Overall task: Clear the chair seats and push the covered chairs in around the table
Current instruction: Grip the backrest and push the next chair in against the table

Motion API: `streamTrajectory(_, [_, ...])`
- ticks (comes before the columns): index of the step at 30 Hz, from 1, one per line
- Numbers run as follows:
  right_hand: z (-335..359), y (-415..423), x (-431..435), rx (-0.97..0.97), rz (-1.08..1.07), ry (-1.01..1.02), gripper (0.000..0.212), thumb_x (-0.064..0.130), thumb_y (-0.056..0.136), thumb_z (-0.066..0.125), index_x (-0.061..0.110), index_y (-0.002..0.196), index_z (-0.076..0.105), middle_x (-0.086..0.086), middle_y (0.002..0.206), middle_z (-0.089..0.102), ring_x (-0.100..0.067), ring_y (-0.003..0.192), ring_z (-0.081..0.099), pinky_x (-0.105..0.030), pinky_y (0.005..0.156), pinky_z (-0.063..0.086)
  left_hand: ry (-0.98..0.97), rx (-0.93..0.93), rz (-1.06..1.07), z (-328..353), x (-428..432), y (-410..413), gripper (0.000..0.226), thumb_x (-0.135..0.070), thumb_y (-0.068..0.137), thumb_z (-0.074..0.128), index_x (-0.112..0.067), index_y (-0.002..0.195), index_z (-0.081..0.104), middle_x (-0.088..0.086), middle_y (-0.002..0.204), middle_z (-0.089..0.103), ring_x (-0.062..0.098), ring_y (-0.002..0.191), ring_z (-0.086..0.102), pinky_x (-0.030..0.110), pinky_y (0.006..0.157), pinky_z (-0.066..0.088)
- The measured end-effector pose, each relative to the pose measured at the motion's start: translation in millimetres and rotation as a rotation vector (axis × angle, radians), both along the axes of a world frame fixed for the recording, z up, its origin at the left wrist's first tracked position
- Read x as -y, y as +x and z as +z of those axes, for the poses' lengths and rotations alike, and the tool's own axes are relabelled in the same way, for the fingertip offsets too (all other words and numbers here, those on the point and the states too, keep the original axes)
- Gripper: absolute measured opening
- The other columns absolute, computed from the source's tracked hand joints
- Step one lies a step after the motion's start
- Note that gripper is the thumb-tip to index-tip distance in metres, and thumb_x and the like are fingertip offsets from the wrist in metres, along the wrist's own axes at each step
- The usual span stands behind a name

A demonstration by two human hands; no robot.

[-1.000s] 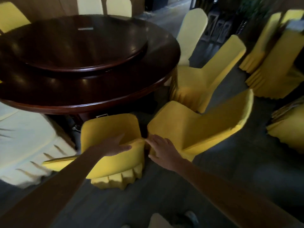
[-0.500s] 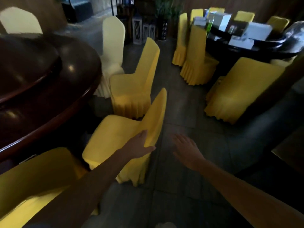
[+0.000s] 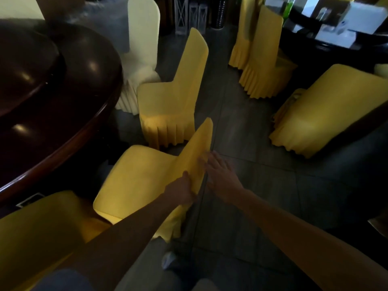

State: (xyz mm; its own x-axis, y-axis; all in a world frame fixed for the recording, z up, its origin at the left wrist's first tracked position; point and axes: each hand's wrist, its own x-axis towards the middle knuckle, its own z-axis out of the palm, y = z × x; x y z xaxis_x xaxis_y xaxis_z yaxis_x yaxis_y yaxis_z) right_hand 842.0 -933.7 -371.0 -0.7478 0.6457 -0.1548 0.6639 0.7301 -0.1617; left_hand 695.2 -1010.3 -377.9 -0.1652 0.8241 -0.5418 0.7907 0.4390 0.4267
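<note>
A yellow covered chair point(image 3: 142, 181) stands in front of me with its seat toward the dark round table point(image 3: 63, 114). My left hand point(image 3: 182, 190) grips the near edge of its backrest, thumb on the front face. Just beside it, my right hand point(image 3: 220, 177) lies with straight fingers against the rear of the same backrest. Further along the table stand a second yellow chair point(image 3: 168, 101) and a cream covered chair point(image 3: 142, 49). Another yellow chair point(image 3: 37, 232) sits at the lower left. All seats that show are bare.
A second dark table point(image 3: 336, 47) at the upper right carries white boxes point(image 3: 361, 17) and a green bottle point(image 3: 290, 5). Yellow chairs point(image 3: 262, 59) ring it, one point(image 3: 327, 110) leaning toward the aisle. A grey tiled aisle point(image 3: 252, 164) runs between the two tables. My shoe point(image 3: 168, 259) shows below.
My view swung right from the first chair to this one. My left hand closed on the backrest edge, and my right hand came from mid-air onto the backrest's rear.
</note>
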Motion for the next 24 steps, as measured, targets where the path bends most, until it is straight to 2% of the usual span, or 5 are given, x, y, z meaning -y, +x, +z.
streamTrajectory(5, [-22.0, -37.1, -36.6, 0.048, 0.142, 0.108, 0.059, 0.028, 0.088, 0.059, 0.031, 0.142, 0.037, -0.003, 0.157, 0.02, -0.025, 0.148, 0.0, -0.058, 0.113, -0.003, -0.012, 0.079, 0.109, -18.5, -12.3, -0.4, 0.067, -0.031, 0.075, 0.073, -0.009, 0.126, 0.036, 0.01, 0.116, 0.057, 0.028, 0.103, 0.058, 0.04, 0.081, 0.049])
streamTrajectory(9, [-29.0, -51.9, -51.8, -0.006, 0.438, 0.096, 0.034, 0.022, 0.068, 0.075, 0.025, 0.101, 0.068, -0.002, 0.107, 0.065, -0.029, 0.124, 0.051, -0.049, 0.111, 0.001, -0.023, 0.073, 0.159, -18.6, -7.4, 5.1, 0.066, -0.027, 0.079, 0.069, -0.009, 0.132, 0.034, 0.014, 0.118, 0.059, 0.032, 0.102, 0.059, 0.039, 0.08, 0.048])
streamTrajectory(14, [0.3, -66.6, -81.8, 0.206, 0.852, 0.069, 0.035, 0.035, 0.079, 0.067, 0.024, 0.111, 0.062, 0.0, 0.107, 0.062, -0.022, 0.097, 0.057, -0.037, 0.087, 0.038, -0.074, -0.03, 0.163, -5.0, -12.9, 12.8, 0.069, -0.025, 0.085, 0.063, -0.012, 0.143, 0.028, 0.015, 0.13, 0.053, 0.032, 0.115, 0.053, 0.036, 0.088, 0.043])
streamTrajectory(19, [4.5, -70.9, -81.2, 0.22, 0.977, -0.002, 0.033, 0.033, 0.076, 0.065, 0.023, 0.107, 0.061, 0.0, 0.103, 0.061, -0.023, 0.093, 0.06, -0.031, 0.069, 0.039, -0.163, -0.096, 0.345, 4.3, -7.8, 31.2, 0.05, -0.016, 0.084, 0.058, -0.013, 0.132, 0.044, 0.011, 0.126, 0.057, 0.031, 0.115, 0.055, 0.036, 0.088, 0.046])
streamTrajectory(24, [5.9, -79.1, -79.3, 0.328, 1.065, 0.002, 0.047, 0.039, 0.078, 0.066, 0.024, 0.121, 0.054, -0.002, 0.12, 0.058, -0.028, 0.104, 0.059, -0.038, 0.08, 0.047, -0.152, -0.171, 0.585, 2.0, -3.9, 48.6, 0.038, -0.019, 0.082, 0.054, -0.019, 0.12, 0.051, 0.005, 0.119, 0.061, 0.027, 0.11, 0.058, 0.034, 0.086, 0.049])
